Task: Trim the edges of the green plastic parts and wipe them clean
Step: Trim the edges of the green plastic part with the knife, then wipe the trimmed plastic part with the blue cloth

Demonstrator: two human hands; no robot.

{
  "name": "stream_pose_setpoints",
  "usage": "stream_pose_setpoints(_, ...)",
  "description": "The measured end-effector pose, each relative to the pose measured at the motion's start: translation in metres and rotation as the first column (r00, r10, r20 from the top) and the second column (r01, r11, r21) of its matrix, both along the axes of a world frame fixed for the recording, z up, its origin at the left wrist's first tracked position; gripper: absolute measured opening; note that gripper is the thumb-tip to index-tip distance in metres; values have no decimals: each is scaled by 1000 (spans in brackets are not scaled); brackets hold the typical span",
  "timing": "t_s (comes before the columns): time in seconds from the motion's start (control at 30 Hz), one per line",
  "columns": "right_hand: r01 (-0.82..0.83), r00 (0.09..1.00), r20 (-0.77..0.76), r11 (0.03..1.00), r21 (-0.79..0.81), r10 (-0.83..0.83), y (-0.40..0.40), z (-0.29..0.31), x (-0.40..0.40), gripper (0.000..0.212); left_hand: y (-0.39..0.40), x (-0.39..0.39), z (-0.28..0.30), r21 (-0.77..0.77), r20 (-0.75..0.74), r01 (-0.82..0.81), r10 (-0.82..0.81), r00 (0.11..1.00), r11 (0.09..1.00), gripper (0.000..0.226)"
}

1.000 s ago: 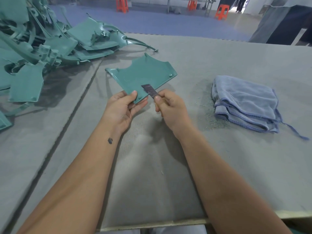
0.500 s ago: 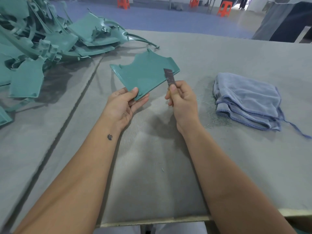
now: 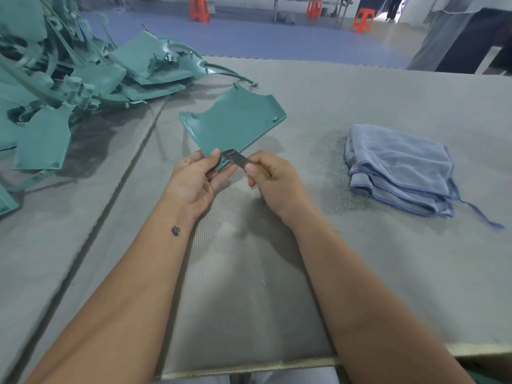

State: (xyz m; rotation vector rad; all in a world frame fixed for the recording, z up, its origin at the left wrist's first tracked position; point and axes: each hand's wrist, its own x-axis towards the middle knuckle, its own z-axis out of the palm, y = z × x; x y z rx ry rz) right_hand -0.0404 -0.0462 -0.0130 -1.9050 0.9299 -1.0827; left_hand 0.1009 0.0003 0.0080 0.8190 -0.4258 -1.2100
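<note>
Head view. The left hand (image 3: 198,180) pinches the near corner of a flat green plastic part (image 3: 235,124), thumb on top, holding it tilted above the grey table (image 3: 360,90). The right hand (image 3: 273,180) has its grip closed around a small blade (image 3: 235,158), whose tip lies against the part's near edge beside the left thumb. A folded blue cloth (image 3: 399,167) rests on the table to the right, shavings just beside it. A pile of green parts (image 3: 74,79) lies at far left.
</note>
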Motion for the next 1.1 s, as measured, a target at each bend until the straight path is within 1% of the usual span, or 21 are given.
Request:
stream_pose_setpoints(0.03,16,999,41,1000,24,-17,1,3,0,24,0,0,0,-1,-1,-6,6,1000,1000,17)
stream_pose_setpoints(0.07,62,986,147,995,79,-73,2,7,-1,23,0,-1,-1,2,-2,-15,15,1000,1000,16)
stream_pose_setpoints(0.13,233,902,333,959,160,-274,1,12,-7,23,-1,-1,-1,9,-11,-33,33,999,999,15)
stream_pose_setpoints(0.17,358,863,321,920,159,-391,-2,14,-12,23,-1,0,-1,9,-16,-41,41,999,999,16)
stream_pose_setpoints(0.2,478,835,242,870,124,-494,-5,14,-16,23,-1,0,-1,7,-20,-49,49,999,999,16)
stream_pose_setpoints(0.23,562,818,107,825,63,-565,-9,14,-21,22,-2,1,-1,5,-18,-60,60,998,998,16)
stream_pose_setpoints(0.27,597,798,-84,802,-22,-597,-12,12,-26,22,-1,1,-2,3,-10,-71,71,997,997,16)
stream_pose_setpoints(0.33,514,726,-418,835,-196,-545,-14,10,-31,26,-1,-1,-3,-6,32,-89,89,995,996,17)
stream_pose_setpoints(0.37,460,697,-493,852,-250,-521,-13,9,-30,30,0,-2,-3,-15,68,-91,92,993,996,17)
stream_pose_setpoints(0.4,439,697,-494,855,-277,-519,-12,12,-29,35,0,-4,-4,-25,114,-87,90,989,996,18)
stream_pose_setpoints(0.47,469,750,-391,845,-255,-534,-12,26,-30,50,1,-7,-6,-43,219,-70,78,973,997,20)
stream_pose_setpoints(0.53,513,760,-319,824,-240,-566,-18,39,-40,54,2,-9,-7,-54,298,-52,66,952,997,21)
stream_pose_setpoints(0.6,577,676,-345,759,-303,-651,-26,50,-62,39,2,-10,-8,-56,339,-36,53,939,998,22)
stream_pose_setpoints(0.67,681,564,-323,649,-339,-760,-32,55,-94,26,0,-11,-9,-51,353,-24,41,935,998,22)
stream_pose_setpoints(0.73,780,501,-279,567,-265,-819,-32,55,-126,26,-1,-11,-10,-43,356,-18,32,934,999,22)
stream_pose_setpoints(0.8,846,454,-268,505,-172,-850,-34,49,-152,29,-3,-10,-10,-40,366,-10,24,930,999,21)
stream_pose_setpoints(0.87,877,405,-357,469,-110,-842,-35,43,-169,35,-3,-10,-11,-32,380,-3,15,925,999,19)
stream_pose_setpoints(0.93,911,349,-493,412,-19,-797,-35,39,-178,60,-4,-10,-11,-26,391,-4,14,920,1000,18)
stream_pose_setpoints(1.0,934,335,-554,345,89,-763,-35,35,-182,86,-4,-11,-11,-26,398,-6,16,917,1000,18)
stream_pose_setpoints(1.03,942,322,-552,317,108,-769,-36,34,-183,89,-4,-11,-10,-26,402,-7,17,915,1000,18)
stream_pose_setpoints(1.1,959,278,-477,271,84,-834,-40,33,-187,71,-5,-12,-10,-25,408,-9,18,913,1000,19)
